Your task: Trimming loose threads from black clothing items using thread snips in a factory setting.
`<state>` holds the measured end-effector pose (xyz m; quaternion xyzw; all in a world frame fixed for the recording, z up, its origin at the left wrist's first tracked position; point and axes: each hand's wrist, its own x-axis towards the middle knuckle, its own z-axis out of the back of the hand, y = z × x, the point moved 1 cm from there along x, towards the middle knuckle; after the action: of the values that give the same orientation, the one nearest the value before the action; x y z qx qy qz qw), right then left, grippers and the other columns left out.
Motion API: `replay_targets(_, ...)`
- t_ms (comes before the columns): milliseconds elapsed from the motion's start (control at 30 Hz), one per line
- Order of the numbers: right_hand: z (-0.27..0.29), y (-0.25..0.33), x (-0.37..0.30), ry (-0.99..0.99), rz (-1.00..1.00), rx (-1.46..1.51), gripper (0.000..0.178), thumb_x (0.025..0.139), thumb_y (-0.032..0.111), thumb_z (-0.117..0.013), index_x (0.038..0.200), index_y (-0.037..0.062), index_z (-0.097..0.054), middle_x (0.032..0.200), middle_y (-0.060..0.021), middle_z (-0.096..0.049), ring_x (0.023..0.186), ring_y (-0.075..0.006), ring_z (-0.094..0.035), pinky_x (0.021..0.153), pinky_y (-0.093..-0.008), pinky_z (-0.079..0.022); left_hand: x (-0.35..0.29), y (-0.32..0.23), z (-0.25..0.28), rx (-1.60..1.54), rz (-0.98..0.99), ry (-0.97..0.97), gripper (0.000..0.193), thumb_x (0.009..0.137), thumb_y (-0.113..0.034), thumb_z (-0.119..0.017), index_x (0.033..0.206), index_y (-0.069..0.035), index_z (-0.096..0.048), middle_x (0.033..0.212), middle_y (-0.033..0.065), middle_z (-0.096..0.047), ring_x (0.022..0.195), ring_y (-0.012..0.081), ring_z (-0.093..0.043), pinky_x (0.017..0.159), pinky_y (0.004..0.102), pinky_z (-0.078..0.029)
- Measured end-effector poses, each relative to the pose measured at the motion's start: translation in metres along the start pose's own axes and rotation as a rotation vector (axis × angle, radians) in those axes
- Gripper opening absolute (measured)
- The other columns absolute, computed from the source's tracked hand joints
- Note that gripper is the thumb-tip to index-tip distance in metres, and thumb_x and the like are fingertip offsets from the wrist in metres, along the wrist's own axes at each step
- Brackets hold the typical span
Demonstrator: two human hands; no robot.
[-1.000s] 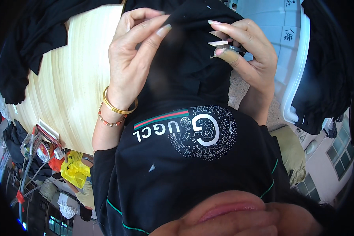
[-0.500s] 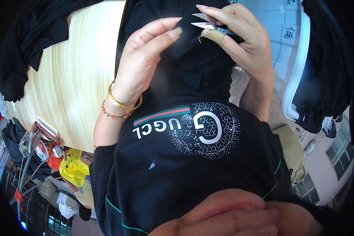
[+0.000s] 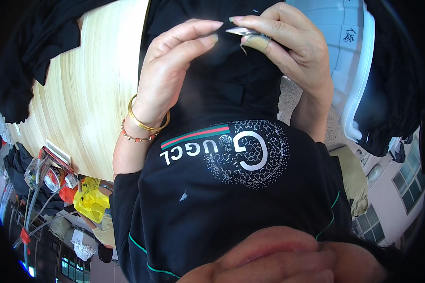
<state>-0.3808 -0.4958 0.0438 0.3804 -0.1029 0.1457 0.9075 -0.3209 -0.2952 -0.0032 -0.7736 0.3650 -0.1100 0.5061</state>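
Black cloth (image 3: 208,70) spreads over my lap and up between my hands. My left hand (image 3: 177,52) is closed at the cloth, its thumb and forefinger bent towards each other with dark fabric between them. A gold bangle and a beaded bracelet circle that wrist. Opposite, my right hand (image 3: 293,42) grips small metal thread snips (image 3: 241,31). Their blades are together and point at the left fingertips, a short gap away. Tan tape (image 3: 258,43) wraps my right thumb, with a loose strand hanging from it. My palm hides most of the snips' handle.
To the left is a pale wooden table (image 3: 99,70) with black fabric (image 3: 47,28) draped at its far side. A pale blue plastic bin (image 3: 354,61) stands at the right, with black fabric (image 3: 387,94) over its outer side. A yellow bag (image 3: 90,200) hangs near the table's lower edge.
The snips' blades have gone from spread apart to together. My left hand has barely shifted. A small pale speck now shows on the cloth near the top.
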Motion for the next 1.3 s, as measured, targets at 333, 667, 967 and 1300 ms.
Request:
replay_targets(333, -0.017, -0.002, -0.024, -0.014, 0.024, 0.060, 0.028, 0.071, 0.012, -0.076, 0.098, 0.0098, -0.071, 0.072, -0.0027, -0.057, 0.063, -0.0169, -0.056, 0.055, -0.0287, -0.044, 0.022, 0.009, -0.013, -0.022, 0.157, -0.001, 0.030, 0.091, -0.027, -0.062, 0.109, -0.003, -0.062, 0.075, -0.0038, -0.060, 0.058, 0.0025, -0.048, 0.052, 0.0182, -0.038)
replay_targets(667, 0.028, 0.004, -0.011, -0.077, -0.113, -0.015, 0.037, 0.074, 0.004, -0.074, 0.111, 0.0019, -0.068, 0.080, -0.0063, -0.059, 0.071, -0.0156, -0.055, 0.061, -0.0267, -0.042, 0.020, 0.019, -0.019, 0.080, 0.094, -0.033, 0.028, 0.089, -0.015, -0.064, 0.115, -0.005, -0.066, 0.092, -0.0015, -0.070, 0.066, -0.0009, -0.054, 0.052, 0.0161, -0.040)
replay_targets(967, 0.027, 0.000, -0.007, -0.066, -0.172, 0.009, 0.036, 0.076, 0.005, -0.075, 0.111, 0.0004, -0.067, 0.080, -0.0083, -0.058, 0.071, -0.0190, -0.055, 0.063, -0.0279, -0.042, 0.019, 0.012, -0.024, -0.036, 0.097, -0.019, 0.025, 0.090, -0.009, -0.063, 0.114, -0.004, -0.067, 0.095, -0.0002, -0.069, 0.080, 0.0019, -0.060, 0.067, 0.0146, -0.043)
replay_targets(1300, 0.012, -0.022, -0.016, -0.068, 0.036, -0.103, 0.031, 0.076, 0.010, -0.071, 0.106, 0.0095, -0.071, 0.077, -0.0059, -0.058, 0.070, -0.0173, -0.056, 0.061, -0.0280, -0.043, 0.011, 0.010, -0.017, 0.074, 0.126, 0.001, 0.024, 0.091, -0.017, -0.063, 0.112, -0.008, -0.068, 0.087, -0.0044, -0.068, 0.065, -0.0014, -0.053, 0.053, 0.0159, -0.039)
